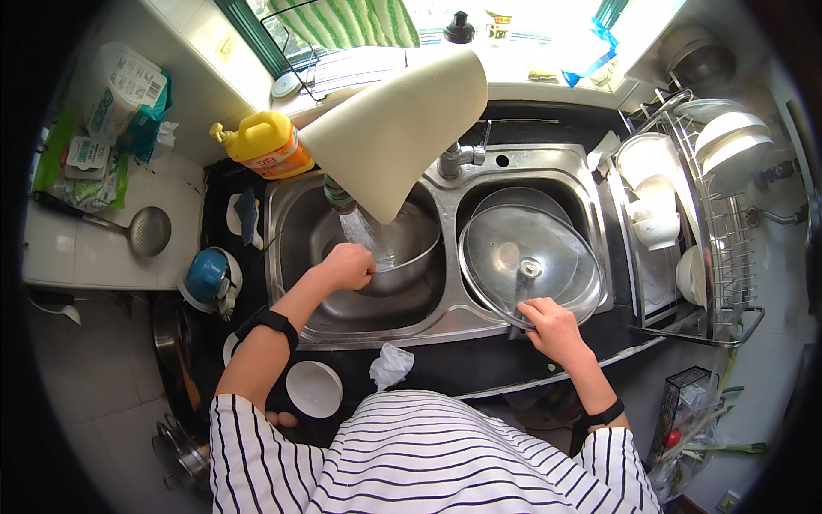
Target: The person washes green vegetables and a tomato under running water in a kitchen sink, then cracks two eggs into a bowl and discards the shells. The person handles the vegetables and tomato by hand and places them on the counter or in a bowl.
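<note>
My left hand [350, 266] grips the near rim of a stainless steel bowl [401, 277] in the left basin [302, 283]. Water runs into the bowl from a green-collared tap nozzle [339, 193]. A cream cutting board [404, 128] leans over the sink, hiding part of the tap. With its fingers on the near edge, my right hand [555, 327] holds a glass pot lid [494, 270], tilted over the right basin [603, 257]. Under that lid, another round vessel or lid [523, 198] shows only partly.
A yellow detergent bottle [270, 144] stands behind the left basin. At right is a wire dish rack [722, 257] with bowls and plates. A white bowl [314, 389], eggs [282, 419] and a crumpled tissue [392, 365] lie on the near counter. A skimmer [149, 231] rests at left.
</note>
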A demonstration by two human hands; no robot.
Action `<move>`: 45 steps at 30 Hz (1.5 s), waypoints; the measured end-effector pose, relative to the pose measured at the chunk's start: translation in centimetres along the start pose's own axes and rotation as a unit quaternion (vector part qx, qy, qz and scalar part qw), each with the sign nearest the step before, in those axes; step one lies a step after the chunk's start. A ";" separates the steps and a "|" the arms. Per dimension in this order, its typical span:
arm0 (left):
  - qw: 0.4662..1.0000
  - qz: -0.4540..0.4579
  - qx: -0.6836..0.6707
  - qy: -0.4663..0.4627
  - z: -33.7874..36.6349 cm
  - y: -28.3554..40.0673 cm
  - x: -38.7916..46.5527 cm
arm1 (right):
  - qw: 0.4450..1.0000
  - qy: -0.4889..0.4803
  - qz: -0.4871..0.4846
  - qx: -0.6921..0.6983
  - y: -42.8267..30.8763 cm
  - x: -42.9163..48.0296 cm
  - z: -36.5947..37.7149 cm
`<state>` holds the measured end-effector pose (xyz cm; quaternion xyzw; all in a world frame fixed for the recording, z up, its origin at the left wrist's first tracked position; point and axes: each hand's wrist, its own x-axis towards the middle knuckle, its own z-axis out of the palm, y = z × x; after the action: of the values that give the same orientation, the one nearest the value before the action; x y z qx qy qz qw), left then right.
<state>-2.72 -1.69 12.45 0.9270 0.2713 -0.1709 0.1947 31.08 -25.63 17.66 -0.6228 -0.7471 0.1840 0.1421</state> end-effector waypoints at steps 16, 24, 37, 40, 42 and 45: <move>0.963 0.019 -0.265 -0.047 -15.5 8.8 -4.8 | 0.983 0.137 0.068 0.099 2.2 0.5 -8.0; 0.853 0.001 -0.515 -0.089 -19.5 10.5 -5.8 | 0.887 0.283 0.166 0.324 1.5 -3.3 -16.0; 0.986 0.150 -0.024 0.074 -15.1 23.2 5.5 | 0.845 0.420 0.160 0.288 1.5 -7.7 -19.0; 0.983 0.152 0.041 0.098 -11.3 24.3 8.5 | 0.854 0.413 0.160 0.273 2.3 -7.4 -18.4; 0.977 0.171 0.056 0.118 -9.0 24.6 10.1 | 0.854 0.407 0.163 0.278 2.9 -6.9 -17.7; 0.977 0.169 0.072 0.108 -5.8 25.6 11.6 | 0.860 0.396 0.155 0.281 3.7 -6.2 -16.8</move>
<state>22.31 -13.82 19.43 0.9840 0.1172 -0.0537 0.1228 42.92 -29.51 31.05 -0.6847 -0.4379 0.1436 0.5646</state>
